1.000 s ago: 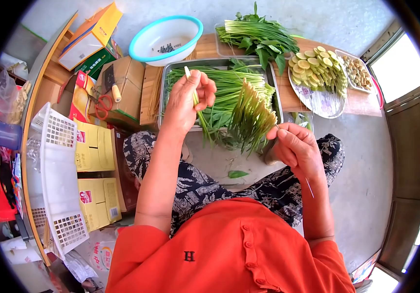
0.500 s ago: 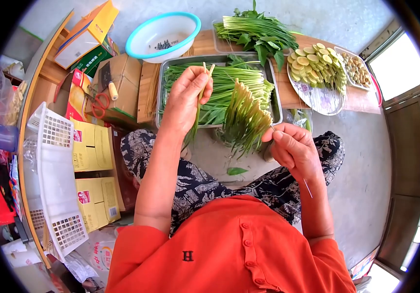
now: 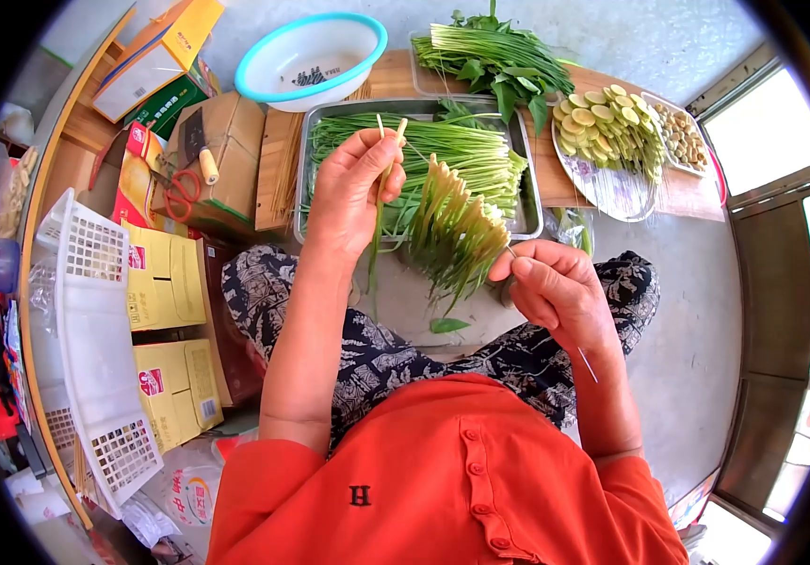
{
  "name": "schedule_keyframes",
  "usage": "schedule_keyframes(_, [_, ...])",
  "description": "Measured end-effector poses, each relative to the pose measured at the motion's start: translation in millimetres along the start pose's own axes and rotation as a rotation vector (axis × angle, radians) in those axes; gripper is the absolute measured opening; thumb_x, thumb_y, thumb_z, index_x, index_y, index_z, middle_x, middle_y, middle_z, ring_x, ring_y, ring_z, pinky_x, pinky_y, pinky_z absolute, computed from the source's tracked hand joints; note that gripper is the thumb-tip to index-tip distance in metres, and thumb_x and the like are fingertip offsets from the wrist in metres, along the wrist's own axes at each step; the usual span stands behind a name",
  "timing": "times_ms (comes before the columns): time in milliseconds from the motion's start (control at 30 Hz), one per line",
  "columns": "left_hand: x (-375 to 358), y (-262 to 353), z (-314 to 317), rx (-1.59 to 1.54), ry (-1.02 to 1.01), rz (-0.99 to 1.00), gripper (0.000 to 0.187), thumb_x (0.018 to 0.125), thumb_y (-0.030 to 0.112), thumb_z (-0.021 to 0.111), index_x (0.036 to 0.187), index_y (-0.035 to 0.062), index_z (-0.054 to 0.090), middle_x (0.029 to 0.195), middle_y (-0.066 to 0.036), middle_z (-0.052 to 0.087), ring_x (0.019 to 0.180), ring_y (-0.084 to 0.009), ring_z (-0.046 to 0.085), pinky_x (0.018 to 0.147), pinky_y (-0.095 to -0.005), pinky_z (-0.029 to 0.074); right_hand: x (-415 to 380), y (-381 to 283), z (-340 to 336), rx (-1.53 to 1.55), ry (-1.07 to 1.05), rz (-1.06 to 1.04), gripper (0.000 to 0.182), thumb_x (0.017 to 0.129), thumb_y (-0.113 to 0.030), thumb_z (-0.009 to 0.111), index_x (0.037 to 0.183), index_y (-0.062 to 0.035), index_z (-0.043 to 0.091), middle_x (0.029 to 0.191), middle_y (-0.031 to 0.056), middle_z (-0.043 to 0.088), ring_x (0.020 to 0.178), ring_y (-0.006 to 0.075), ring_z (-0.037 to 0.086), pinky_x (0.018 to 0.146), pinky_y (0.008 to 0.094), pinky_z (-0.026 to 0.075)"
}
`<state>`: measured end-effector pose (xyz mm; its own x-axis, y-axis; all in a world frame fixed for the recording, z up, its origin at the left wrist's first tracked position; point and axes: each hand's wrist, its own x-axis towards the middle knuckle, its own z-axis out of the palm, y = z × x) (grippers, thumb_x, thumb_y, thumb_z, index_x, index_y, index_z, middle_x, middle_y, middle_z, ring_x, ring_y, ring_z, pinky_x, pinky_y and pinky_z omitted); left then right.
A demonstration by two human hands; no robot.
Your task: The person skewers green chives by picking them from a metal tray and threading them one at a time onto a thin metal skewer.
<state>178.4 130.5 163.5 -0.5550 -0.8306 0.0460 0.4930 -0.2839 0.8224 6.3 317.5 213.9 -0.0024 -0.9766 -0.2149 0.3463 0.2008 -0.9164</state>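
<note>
My left hand is closed around a few green chive stalks, their pale cut ends sticking up past the thumb. In my right hand is a thin skewer, pinched between thumb and fingers, its rear end jutting out below the palm. A dense row of chives is threaded on the skewer, leaves hanging down. The skewer's upper tip points toward the stalks in my left hand. Behind both hands, a metal tray holds more loose chives.
A blue-rimmed basin stands behind the tray. Skewered round slices lie on a plate at right, beside a box of skewered pieces. Scissors, a wooden-handled knife and cartons are at left.
Both hands and the loaded skewer have shifted slightly left in view, along with the whole scene. Each hand keeps its hold, and the skewer's tip now shows near the left-hand stalks.
</note>
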Motion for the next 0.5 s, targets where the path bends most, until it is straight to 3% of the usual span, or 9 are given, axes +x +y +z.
schedule_keyframes(500, [-1.5, 0.3, -0.8, -0.024, -0.039, -0.034, 0.019, 0.09, 0.017, 0.063, 0.103, 0.0028, 0.062, 0.087, -0.001, 0.058, 0.063, -0.0092, 0.048, 0.055, -0.0225, 0.036, 1.1, -0.1, -2.4, -0.009, 0.015, 0.011, 0.023, 0.096, -0.017, 0.051, 0.096, 0.0011, 0.065, 0.052, -0.0072, 0.038, 0.044, 0.0012, 0.028, 0.042, 0.0191, 0.019])
